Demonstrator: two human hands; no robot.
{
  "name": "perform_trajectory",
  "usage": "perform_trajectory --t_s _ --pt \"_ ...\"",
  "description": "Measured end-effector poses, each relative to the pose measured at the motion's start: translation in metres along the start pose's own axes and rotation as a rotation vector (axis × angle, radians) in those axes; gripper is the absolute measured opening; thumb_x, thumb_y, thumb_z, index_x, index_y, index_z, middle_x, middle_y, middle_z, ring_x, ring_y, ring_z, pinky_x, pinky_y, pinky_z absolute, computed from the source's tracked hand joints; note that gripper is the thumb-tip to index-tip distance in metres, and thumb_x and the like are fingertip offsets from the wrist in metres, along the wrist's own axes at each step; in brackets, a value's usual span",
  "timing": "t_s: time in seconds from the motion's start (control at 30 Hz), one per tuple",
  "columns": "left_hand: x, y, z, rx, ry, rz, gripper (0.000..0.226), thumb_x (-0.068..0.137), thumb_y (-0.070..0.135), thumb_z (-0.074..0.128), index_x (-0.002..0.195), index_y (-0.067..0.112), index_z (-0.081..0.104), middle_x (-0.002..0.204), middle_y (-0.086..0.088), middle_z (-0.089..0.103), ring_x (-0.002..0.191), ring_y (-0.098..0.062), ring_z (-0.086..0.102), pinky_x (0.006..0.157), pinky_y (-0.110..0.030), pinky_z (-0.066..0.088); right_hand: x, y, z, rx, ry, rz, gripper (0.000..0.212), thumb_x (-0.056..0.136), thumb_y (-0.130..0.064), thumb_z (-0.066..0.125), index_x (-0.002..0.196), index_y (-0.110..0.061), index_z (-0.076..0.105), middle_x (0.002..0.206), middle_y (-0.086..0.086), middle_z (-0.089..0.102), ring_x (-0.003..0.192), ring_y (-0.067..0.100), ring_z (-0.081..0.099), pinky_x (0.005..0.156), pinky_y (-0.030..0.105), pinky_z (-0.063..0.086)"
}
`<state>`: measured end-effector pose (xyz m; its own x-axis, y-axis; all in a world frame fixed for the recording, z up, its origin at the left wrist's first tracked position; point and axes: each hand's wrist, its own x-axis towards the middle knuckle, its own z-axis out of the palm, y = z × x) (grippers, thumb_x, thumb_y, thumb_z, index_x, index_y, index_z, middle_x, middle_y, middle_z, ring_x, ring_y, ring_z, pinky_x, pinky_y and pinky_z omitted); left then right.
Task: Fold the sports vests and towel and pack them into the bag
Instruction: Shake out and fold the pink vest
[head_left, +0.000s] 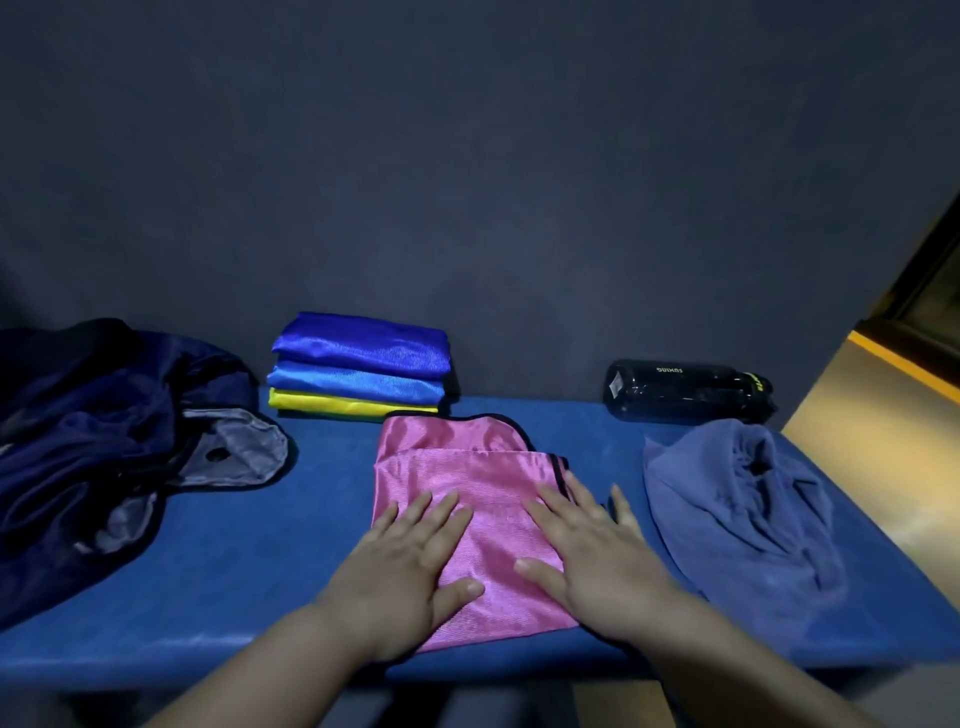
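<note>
Midway through the folding, both hands lie flat with fingers straight and spread, grasping nothing: the left hand and right hand press on the pink vest, partly folded at the middle of the bench. Smoothing outward from the centre before the next fold would likely keep the shiny, slippery-looking cloth square and its edges matched. Three folded vests form a stack just behind the pink vest, making four vests in all. One towel, crumpled and not yet folded, lies to its right, one bottle to its right rear, and one slack bag to its left.
</note>
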<state>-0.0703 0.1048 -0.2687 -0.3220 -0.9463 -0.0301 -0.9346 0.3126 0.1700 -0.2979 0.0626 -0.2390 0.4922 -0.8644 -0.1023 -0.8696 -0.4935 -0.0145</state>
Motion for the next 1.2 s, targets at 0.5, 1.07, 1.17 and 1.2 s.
perform_trajectory --t_s 0.5,1.07,1.17,1.2 --pt "-0.006 -0.003 -0.003 -0.003 0.059 -0.002 0.118 0.05 0.092 -0.025 0.152 0.035 -0.011 0.154 0.015 -0.019 0.143 -0.011 -0.022 0.113 -0.028 -0.019 -0.009 0.079 -0.012 0.565 0.258 0.164 0.017 0.086 -0.033 0.071 0.102 -0.032 0.068 0.102 -0.008 0.069 0.096 0.008 0.063 0.09 0.023 0.048" --pt "-0.005 -0.001 0.013 0.212 -0.038 -0.012 0.069 0.094 0.072 0.018 0.138 0.029 0.05 0.138 0.006 0.056 0.122 -0.02 0.059 0.101 -0.035 0.029 -0.008 0.083 -0.025 0.568 0.092 0.192 0.025 0.077 -0.012 0.079 0.075 -0.029 0.061 0.069 -0.009 0.046 0.059 0.003 0.043 0.058 0.012 0.037" --pt "-0.005 0.0 0.01 0.192 -0.042 -0.026 0.069 0.094 0.071 0.017 0.137 0.029 0.051 0.137 0.006 0.057 0.121 -0.02 0.059 0.1 -0.036 0.029 -0.011 0.083 -0.029 0.615 0.205 0.15 0.026 0.074 -0.017 0.082 0.072 -0.033 0.062 0.086 -0.009 0.054 0.073 0.002 0.052 0.073 0.016 0.042" --pt "-0.006 0.0 0.009 0.185 -0.035 -0.019 0.07 0.094 0.072 0.016 0.138 0.029 0.051 0.138 0.006 0.056 0.122 -0.02 0.058 0.104 -0.037 0.031 -0.013 0.081 -0.032 0.594 0.238 0.127 0.026 0.073 -0.022 0.084 0.068 -0.034 0.062 0.089 -0.009 0.054 0.076 0.001 0.053 0.075 0.017 0.042"
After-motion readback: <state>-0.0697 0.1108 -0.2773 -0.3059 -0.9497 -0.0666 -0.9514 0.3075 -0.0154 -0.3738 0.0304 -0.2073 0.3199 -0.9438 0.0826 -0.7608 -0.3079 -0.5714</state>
